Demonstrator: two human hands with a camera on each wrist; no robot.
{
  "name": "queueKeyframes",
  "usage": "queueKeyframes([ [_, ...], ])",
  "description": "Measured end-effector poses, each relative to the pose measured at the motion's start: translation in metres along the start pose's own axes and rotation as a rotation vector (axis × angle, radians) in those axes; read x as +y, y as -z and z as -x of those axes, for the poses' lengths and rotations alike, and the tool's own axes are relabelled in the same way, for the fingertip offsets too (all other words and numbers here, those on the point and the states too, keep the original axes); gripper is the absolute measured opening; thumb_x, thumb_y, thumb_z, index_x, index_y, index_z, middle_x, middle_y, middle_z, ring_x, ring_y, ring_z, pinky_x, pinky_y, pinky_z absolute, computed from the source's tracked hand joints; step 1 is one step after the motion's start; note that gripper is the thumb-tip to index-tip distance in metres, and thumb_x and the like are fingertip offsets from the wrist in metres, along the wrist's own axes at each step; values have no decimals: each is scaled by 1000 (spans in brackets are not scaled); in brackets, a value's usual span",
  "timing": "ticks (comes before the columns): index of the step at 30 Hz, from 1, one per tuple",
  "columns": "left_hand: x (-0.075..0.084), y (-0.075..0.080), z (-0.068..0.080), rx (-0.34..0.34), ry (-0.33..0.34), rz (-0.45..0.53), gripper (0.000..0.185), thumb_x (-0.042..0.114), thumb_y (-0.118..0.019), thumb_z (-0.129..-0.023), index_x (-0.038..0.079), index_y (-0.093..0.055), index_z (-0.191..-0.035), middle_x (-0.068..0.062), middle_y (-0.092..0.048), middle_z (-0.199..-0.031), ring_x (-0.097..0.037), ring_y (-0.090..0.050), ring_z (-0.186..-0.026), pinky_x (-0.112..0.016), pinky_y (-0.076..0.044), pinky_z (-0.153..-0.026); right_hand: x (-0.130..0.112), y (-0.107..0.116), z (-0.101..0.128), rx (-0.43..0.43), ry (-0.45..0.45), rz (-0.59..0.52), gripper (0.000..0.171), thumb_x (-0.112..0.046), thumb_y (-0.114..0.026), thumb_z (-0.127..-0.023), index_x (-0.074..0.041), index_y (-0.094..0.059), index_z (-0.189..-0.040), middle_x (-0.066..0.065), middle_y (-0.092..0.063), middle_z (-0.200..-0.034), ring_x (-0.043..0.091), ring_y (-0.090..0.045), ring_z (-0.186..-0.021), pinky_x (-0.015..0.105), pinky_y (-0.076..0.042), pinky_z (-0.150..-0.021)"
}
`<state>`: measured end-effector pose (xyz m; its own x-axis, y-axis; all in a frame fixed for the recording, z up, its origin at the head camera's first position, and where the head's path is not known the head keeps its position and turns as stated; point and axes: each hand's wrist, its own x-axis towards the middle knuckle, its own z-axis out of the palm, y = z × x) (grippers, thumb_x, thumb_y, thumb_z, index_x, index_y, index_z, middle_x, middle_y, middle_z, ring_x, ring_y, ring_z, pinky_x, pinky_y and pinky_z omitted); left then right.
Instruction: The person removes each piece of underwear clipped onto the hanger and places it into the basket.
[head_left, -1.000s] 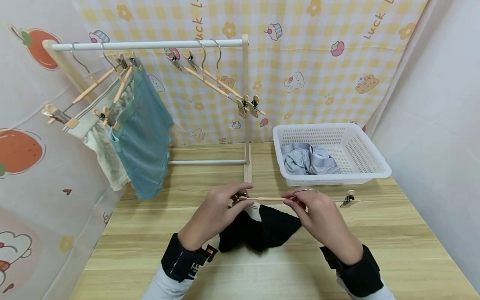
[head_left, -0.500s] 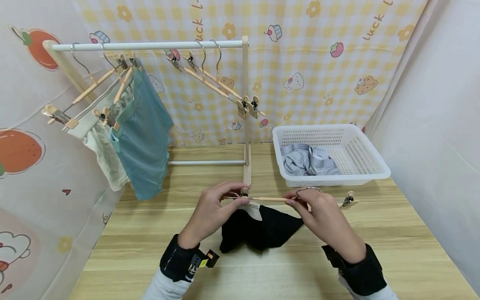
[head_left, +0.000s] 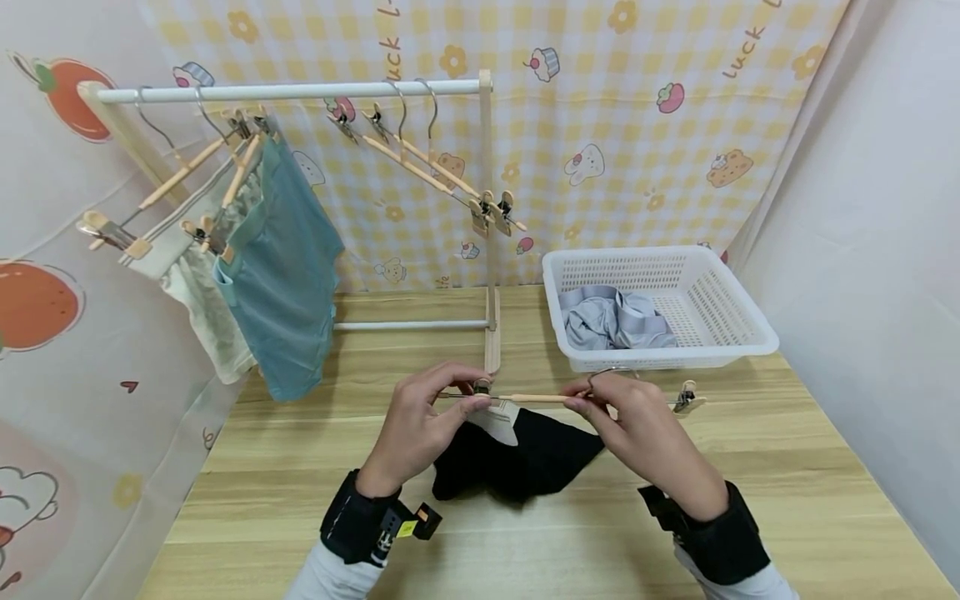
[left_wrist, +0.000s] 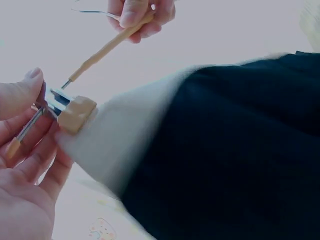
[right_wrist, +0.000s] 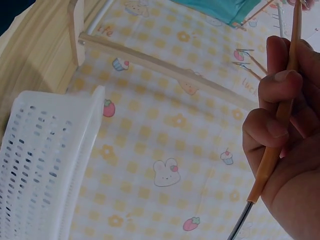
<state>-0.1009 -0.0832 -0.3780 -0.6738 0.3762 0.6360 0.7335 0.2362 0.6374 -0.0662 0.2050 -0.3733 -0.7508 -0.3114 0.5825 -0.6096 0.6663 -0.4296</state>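
Wooden table (head_left: 750, 500) with a clothes rack (head_left: 300, 90) far left and a white basket (head_left: 738, 333) far right. Near the middle, a black garment (head_left: 525, 458) hangs off a clip hanger (head_left: 536, 398). Left hand (head_left: 420, 421) pinches its left clip (left_wrist: 72, 112), right hand (head_left: 637, 421) grips the wooden bar.

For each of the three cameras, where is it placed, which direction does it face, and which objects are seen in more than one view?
Head: worn high, looks forward and down at the table, rack and basket; both hands and cuffs show.
Left wrist: looks up from below the left hand at the hanger clip gripping the black garment.
Right wrist: looks past the right hand to the backdrop.
Shared: the wooden hanger appears in all three; basket in head and right wrist.
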Motion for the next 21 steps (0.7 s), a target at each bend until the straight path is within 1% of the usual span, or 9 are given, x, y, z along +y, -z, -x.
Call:
queueKeyframes([
  [4,0,1,-1,28,-49,14,24,-4,-83,-89,7,-79,-110,-4,-78,-95,-16,-71,-89,-26,-59,-79,-2,0,-3,1,7,-13,14,-4,-82,-93,-14,-82,-102,-6,-81,-95,-1,-52,-69,13,-40,-59],
  [8,0,2,-2,40,-59,21,24,-6,-83,-88,7,-80,-109,-4,-79,-96,-16,-72,-88,-25,-59,-79,-3,-1,-4,3,27,-26,10,-5,-81,-95,-13,-82,-103,-5,-81,-96,-2,-53,-70,13,-41,-61],
  [12,1,2,-1,36,-40,23,25,-5,-83,-88,7,-80,-109,-3,-80,-98,-15,-71,-89,-23,-58,-79,-3,-2,-5,-3,34,-29,8,-8,-79,-98,-13,-82,-103,-5,-79,-94,-2,-52,-70,13,-41,-61],
  [18,-3,1,2,43,-36,36,28,-7,-83,-87,1,-78,-114,-8,-78,-101,-19,-70,-91,-25,-57,-77,-2,-1,-5,-8,-1,-3,13,-5,-83,-93,-16,-81,-100,-10,-75,-88,-2,-50,-68,14,-40,-59],
  [21,-4,0,4,31,-6,44,30,-7,-82,-89,1,-78,-117,-9,-78,-105,-20,-72,-93,-24,-57,-78,-1,0,-5,-10,-22,19,12,-8,-85,-92,-17,-80,-98,-13,-69,-81,-1,-50,-68,14,-40,-58],
])
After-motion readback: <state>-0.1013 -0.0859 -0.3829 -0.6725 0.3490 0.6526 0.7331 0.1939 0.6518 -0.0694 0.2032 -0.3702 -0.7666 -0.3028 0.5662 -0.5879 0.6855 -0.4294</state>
